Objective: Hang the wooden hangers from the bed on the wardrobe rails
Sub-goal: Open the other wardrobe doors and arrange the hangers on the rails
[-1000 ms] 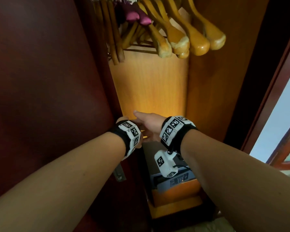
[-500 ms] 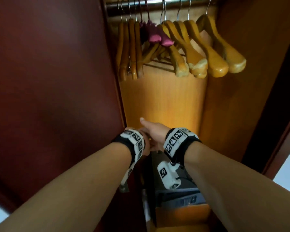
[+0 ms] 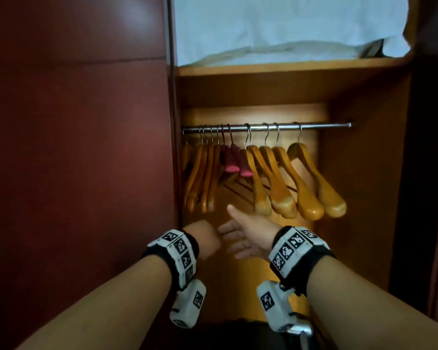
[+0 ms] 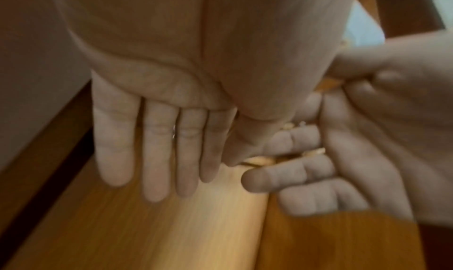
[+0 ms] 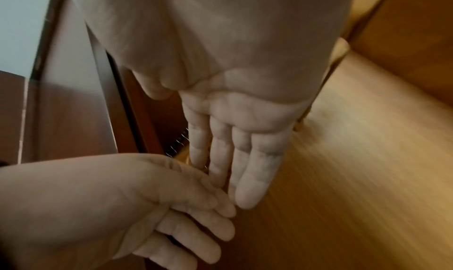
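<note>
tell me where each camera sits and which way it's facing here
Head: on the head, facing into the wardrobe at the rail and wooden hangers; both forearms show.
Left wrist: along the left hand, fingers straight.
Right wrist: along the right hand, fingers straight.
Shared: each wrist view also catches the other hand, empty, over the wardrobe's lit wood back.

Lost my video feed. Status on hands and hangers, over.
Left hand open, empty. Right hand open, empty. Yellow wooden hangers hooked on the metal wardrobe rail. Nothing in the way.
</note>
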### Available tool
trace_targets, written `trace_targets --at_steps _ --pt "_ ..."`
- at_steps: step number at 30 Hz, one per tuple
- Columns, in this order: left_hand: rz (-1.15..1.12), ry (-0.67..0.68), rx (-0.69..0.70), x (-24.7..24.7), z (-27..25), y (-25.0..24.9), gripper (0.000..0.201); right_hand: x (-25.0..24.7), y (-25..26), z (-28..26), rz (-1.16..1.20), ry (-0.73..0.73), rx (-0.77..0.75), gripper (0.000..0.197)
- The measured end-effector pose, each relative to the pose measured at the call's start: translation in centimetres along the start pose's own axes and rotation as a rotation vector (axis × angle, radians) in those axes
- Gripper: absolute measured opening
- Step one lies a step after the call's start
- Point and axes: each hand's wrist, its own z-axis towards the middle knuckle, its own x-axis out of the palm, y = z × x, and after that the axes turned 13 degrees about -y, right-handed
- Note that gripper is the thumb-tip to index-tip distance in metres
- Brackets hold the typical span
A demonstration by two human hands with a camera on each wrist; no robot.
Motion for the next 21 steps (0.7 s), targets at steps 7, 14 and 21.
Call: trace_targets --at_steps 7,14,21 --pt "-0.525 -0.169 -0.029 -6.7 -0.7 -2.8 0.017 -1.9 6.9 -2.3 0.007 -0.075 -0.169 0.063" --pt "-0.539 -0.395 0.046 -8.6 0.2 -4.4 0.045 -4.5 9.3 -1.5 -0.027 -0.269 -0.23 0.054" --pt "-0.528 -0.4 0.138 -9.7 1.5 -6.3 0.051 -7.0 10.8 -0.2 -0.083 -0.414 -0.288 0.04"
